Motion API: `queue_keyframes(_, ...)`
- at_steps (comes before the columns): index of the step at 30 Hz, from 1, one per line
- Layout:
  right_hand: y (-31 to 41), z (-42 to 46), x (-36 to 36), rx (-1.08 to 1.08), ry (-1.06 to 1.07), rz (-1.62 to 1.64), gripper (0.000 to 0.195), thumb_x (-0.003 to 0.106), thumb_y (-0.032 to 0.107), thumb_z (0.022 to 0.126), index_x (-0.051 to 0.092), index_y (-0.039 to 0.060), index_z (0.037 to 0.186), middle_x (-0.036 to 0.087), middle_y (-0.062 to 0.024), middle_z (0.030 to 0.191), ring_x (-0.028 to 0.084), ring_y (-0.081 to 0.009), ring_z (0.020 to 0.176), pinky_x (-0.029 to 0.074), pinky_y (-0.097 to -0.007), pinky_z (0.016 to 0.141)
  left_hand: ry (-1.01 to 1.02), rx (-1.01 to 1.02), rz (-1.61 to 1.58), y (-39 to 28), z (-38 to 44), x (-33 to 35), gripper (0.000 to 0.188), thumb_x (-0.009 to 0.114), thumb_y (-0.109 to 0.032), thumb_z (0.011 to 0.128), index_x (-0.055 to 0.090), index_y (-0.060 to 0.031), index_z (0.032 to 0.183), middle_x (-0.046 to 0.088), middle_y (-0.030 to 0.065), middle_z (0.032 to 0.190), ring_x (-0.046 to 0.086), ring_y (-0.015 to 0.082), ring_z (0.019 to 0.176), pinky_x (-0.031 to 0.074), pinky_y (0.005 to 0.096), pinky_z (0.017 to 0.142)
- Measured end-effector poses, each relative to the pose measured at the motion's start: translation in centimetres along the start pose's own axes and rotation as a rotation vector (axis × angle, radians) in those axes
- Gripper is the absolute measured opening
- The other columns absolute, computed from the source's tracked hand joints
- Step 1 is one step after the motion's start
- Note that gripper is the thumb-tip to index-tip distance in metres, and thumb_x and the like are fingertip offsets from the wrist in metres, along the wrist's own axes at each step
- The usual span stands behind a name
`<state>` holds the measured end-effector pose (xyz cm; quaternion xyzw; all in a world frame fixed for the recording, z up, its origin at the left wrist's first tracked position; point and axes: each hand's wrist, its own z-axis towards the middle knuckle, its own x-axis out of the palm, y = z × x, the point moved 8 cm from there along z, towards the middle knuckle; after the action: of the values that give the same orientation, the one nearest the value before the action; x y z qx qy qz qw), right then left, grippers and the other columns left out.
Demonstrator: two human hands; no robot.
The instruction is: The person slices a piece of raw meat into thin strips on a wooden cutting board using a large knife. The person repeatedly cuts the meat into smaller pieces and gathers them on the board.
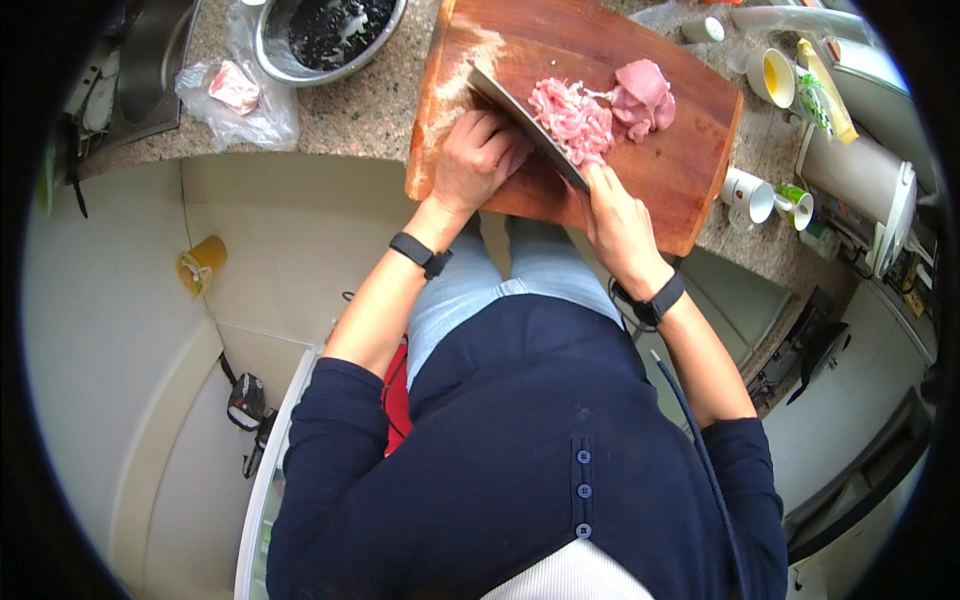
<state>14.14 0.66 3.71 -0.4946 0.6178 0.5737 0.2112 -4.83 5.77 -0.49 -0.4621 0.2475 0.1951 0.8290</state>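
Observation:
A wooden cutting board (660, 184) lies across the counter edge in front of me. My right hand (616, 217) grips a broad-bladed kitchen knife (517, 112), its blade slanting up to the left over the board. Left of the blade, my left hand (476, 161) rests on the board with curled fingers. Something pinkish shows by its fingertips, but the blade and fingers partly hide it. Beyond the blade sits a heap of raw meat strips (574, 120). Slices of raw meat (643, 97) lie to the right of that heap.
A metal bowl (274, 64) of dark contents in liquid stands at back left. Near it, a pale piece of meat (234, 88) lies on a plastic bag (262, 124). Cups (750, 196) and a yellow-lined cup (772, 79) stand right of the board. A sink (146, 75) is far left.

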Motion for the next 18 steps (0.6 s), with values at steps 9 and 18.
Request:
queue_keyframes(9,0.0,-3.4,-2.7,0.027,0.053,0.008,0.014,0.06,0.011,0.108,0.051,0.0056,0.118,0.06,-0.0199,0.106,0.068,-0.0506,0.08,0.055,-0.058,0.065,-0.103,-0.139,-0.043,0.2,-1.0,0.0,0.014,0.083,-0.002,0.082,0.075,-0.0033,0.095,0.068,0.0101,0.099,0.067,0.0331,0.093,0.057,0.0438,0.083)
queue_keyframes(18,0.0,-0.1,0.1,0.003,0.025,0.001,0.025,0.059,0.003,0.1,0.049,0.0047,0.123,0.061,-0.0231,0.107,0.068,-0.0532,0.081,0.056,-0.0618,0.069,-0.065,-0.052,0.033,0.0,-1.0,0.2,0.012,0.081,-0.003,0.081,0.076,-0.0035,0.092,0.071,0.0105,0.099,0.069,0.0332,0.097,0.059,0.0439,0.087)
